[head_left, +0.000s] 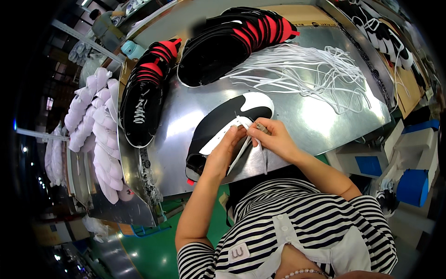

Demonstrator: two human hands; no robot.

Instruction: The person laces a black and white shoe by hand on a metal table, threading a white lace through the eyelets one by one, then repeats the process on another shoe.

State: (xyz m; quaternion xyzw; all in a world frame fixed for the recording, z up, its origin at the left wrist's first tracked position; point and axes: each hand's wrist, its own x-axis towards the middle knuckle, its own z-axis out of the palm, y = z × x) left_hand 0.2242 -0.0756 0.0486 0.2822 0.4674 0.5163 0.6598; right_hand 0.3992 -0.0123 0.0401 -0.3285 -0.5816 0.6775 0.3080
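We see a black-and-white shoe upper point(223, 125) lying flat on the metal table point(320, 121), under both hands. Our left hand point(226, 149) pinches its white edge; our right hand point(274, 137) grips a white lace point(245, 148) there. Beyond the hands lie loose white laces point(316, 69) and stacked black-and-red uppers point(232, 42).

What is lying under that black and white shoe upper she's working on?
The shoe upper rests on a shiny metal table. Both hands cover its near edge, so whatever lies beneath that part is hidden.
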